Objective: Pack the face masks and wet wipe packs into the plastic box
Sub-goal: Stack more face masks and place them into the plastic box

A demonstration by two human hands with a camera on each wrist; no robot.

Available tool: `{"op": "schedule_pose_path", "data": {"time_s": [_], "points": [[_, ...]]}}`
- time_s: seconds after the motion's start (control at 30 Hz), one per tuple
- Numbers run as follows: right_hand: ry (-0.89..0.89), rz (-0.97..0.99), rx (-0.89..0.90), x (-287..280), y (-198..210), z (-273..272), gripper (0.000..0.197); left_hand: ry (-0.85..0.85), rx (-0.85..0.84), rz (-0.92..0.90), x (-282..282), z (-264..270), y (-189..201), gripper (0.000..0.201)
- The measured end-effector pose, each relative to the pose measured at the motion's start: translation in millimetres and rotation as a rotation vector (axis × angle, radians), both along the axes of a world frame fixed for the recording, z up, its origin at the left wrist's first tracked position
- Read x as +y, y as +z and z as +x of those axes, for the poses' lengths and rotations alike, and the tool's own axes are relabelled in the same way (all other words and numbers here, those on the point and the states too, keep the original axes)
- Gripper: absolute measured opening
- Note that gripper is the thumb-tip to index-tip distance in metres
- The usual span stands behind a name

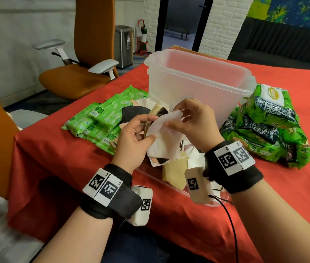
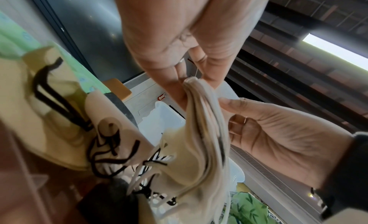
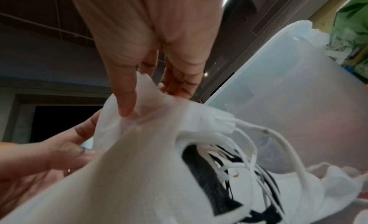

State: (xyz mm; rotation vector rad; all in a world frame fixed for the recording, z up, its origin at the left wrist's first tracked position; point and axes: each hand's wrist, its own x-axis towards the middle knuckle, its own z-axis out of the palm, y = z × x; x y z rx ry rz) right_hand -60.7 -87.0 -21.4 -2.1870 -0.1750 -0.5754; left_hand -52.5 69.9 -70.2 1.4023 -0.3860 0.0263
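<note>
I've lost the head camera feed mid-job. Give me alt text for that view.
Both hands, left hand and right hand, hold a stack of face masks above a red tablecloth, in front of an open plastic box. Light green wet wipe packs lie left of the box, dark green packs right.

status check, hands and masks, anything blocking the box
Left hand and right hand both grip the mask stack. Plastic box open. Nothing blocking.
</note>
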Motion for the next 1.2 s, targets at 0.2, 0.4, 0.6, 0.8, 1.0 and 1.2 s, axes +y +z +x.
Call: {"op": "schedule_pose_path", "data": {"time_s": [0.2, 0.4, 0.6, 0.8, 1.0, 1.2], "points": [[0.081, -0.098, 0.148, -3, -2, -4, 0.026, 0.027, 0.018, 0.019, -1, 4, -2, 0.047], [0.179, 0.117, 0.228, -9, -4, -7, 0.030, 0.029, 0.062, 0.033, -2, 6, -4, 0.028], [0.240, 0.082, 0.386, -15, 7, -4, 0.070, -0.035, 0.071, 0.012, 0, 5, 1, 0.030], [0.179, -0.101, 0.364, -13, 10, 0, 0.063, -0.029, 0.015, 0.059, -1, 3, -1, 0.036], [0.064, -0.139, 0.118, -7, 4, -7, 0.043, -0.048, -0.034, 0.021, -3, 0, 2, 0.051], [0.063, -0.110, 0.088, -5, 1, -11, 0.035, -0.042, -0.076, 0.029, -4, -3, 1, 0.055]]}}
